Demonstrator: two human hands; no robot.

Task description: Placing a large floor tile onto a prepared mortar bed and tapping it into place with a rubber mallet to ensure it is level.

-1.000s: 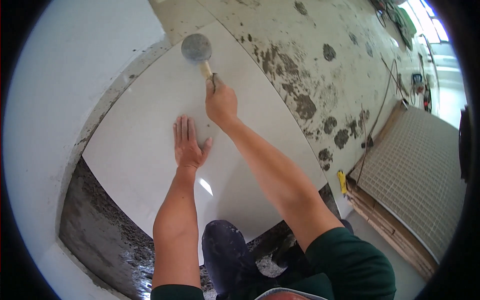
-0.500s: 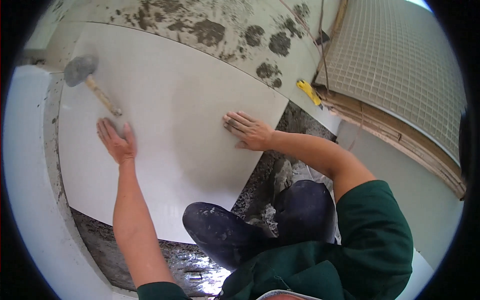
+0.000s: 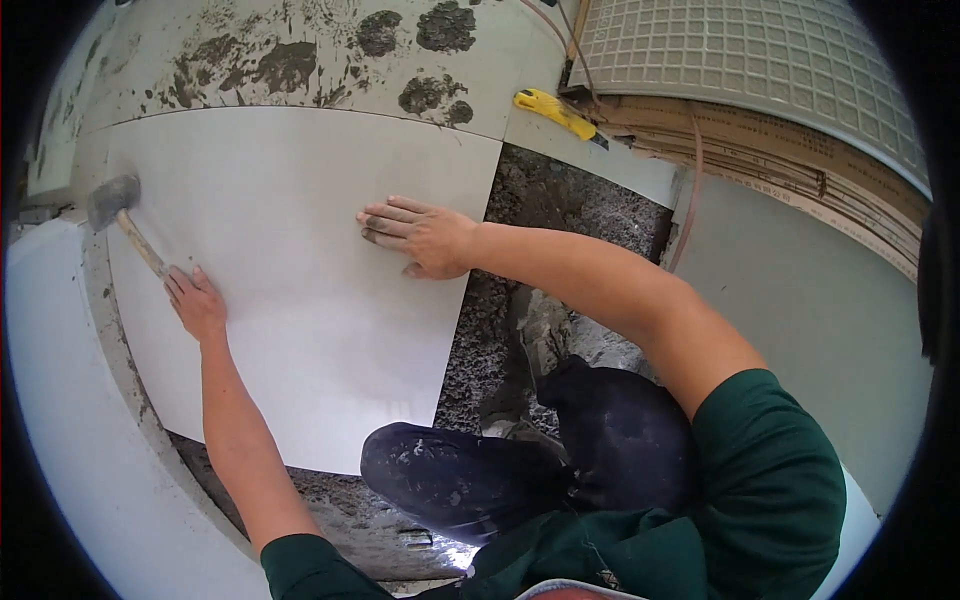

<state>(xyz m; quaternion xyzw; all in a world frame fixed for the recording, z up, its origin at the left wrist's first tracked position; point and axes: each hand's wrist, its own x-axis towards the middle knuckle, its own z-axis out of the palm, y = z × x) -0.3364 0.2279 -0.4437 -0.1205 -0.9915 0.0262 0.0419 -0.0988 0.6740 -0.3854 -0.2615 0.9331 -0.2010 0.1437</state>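
The tile (image 3: 300, 230) looks heavy, stiff and brittle, best held by opposite edges, the right hand (image 3: 435, 242) flat on it, fingers slightly parted, the left hand (image 3: 203, 305) at the mallet handle (image 3: 142, 244), grip unclear.

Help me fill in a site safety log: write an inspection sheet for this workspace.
Surface: pale tile; dark rough bed exposed to its right.
Job's things: mallet, head at the tile's left edge.
Clutter: yellow cutter on the floor; mud beyond the tile.
Grips: left grip at the mallet handle's end, hold unclear; right grip flat on the tile.
Cables: thin reddish cord across the cardboard.
Surroundings: white wall at left; gridded panel above the cardboard.
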